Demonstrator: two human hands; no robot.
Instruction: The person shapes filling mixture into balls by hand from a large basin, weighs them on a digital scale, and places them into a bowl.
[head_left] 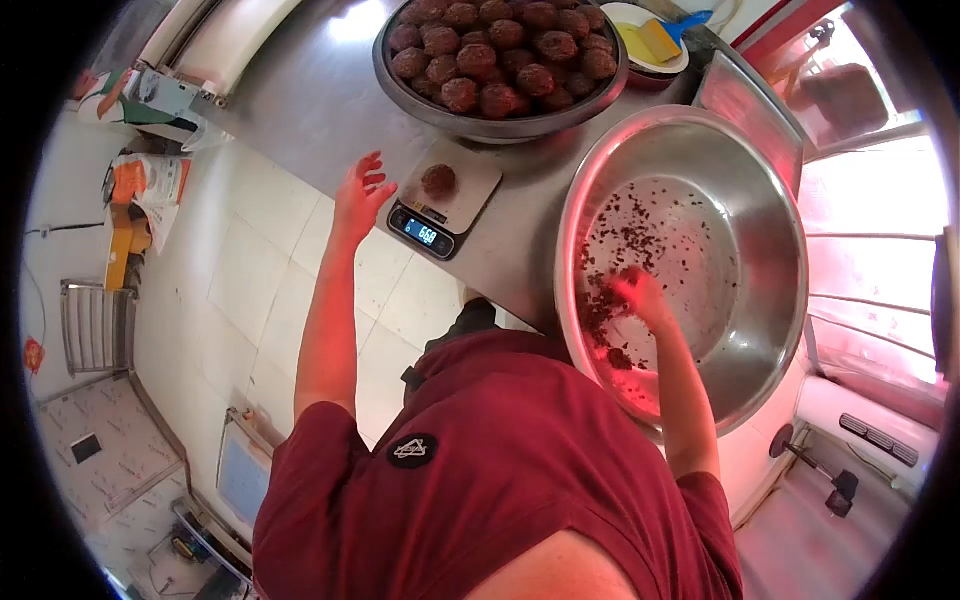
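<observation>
A single dark brown ball (438,181) rests on the plate of a kitchen scale (466,205), whose lit display shows digits. Just left of the scale, my left hand (364,197) is raised with its fingers apart and nothing in it. My right hand (636,292) reaches into a large steel basin (745,372), at the dark crumbly mixture (600,300) along its left side. The fingers there are curled and partly blurred, and what they hold, if anything, cannot be made out. Dark crumbs are scattered over the basin's bottom.
A wide metal bowl (482,127) heaped with dark balls (506,62) stands at the back of the steel table (300,105). Right of it, a blue-handled brush (664,40) lies on a white bowl (625,14) with yellow contents. The basin's high rim surrounds my right hand.
</observation>
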